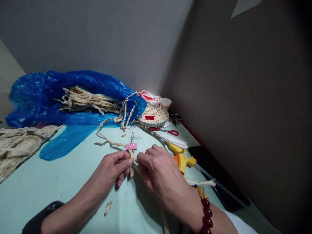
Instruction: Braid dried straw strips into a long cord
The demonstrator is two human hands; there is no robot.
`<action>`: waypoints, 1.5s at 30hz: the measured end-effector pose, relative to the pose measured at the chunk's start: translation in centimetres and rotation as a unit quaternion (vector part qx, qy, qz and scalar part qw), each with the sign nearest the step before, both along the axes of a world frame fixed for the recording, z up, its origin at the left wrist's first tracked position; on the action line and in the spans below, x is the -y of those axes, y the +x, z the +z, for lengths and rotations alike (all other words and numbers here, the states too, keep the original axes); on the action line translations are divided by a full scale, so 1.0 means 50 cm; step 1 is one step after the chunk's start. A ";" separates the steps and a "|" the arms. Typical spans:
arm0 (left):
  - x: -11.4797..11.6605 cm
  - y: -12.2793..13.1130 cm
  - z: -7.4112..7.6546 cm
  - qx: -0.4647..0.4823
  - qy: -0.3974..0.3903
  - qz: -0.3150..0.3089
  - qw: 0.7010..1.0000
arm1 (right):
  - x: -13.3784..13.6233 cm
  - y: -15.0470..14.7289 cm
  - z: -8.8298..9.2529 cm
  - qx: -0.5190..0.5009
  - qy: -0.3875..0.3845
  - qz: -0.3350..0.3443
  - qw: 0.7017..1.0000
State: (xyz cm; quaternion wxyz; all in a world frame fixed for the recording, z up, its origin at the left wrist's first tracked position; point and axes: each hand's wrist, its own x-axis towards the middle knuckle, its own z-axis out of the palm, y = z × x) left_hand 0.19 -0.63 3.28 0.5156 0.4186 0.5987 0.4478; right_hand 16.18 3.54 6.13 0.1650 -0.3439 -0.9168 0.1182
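Observation:
My left hand (113, 169) and my right hand (158, 170) meet over the pale green table (48, 188), both pinching dried straw strips (132, 165) at the end of a braided straw cord (107, 138). A pink binder clip (131, 146) clamps the braid just beyond my fingertips. The cord loops back toward the blue bag. My right wrist wears a dark red bead bracelet (206, 213), and my left wrist wears a black band (40, 219).
A blue plastic bag (48, 94) holds a bundle of dried husks (85, 100). A woven basket (153, 116), red-handled scissors (165, 131), a yellow glue gun (182, 157) and a paper cup (165, 102) lie to the right. Woven straw work (17, 146) sits at the left. Walls close in behind.

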 end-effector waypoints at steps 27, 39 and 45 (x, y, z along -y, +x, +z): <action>0.002 0.025 0.000 0.044 -0.025 0.089 0.995 | 0.033 0.001 -0.006 0.048 0.170 0.004 0.984; 0.002 0.023 -0.004 0.073 -0.011 0.099 0.992 | 0.084 -0.056 -0.062 -0.039 0.323 0.049 0.944; 0.007 0.027 0.013 0.085 -0.004 0.100 0.991 | 0.088 -0.058 -0.073 -0.025 0.306 0.057 0.950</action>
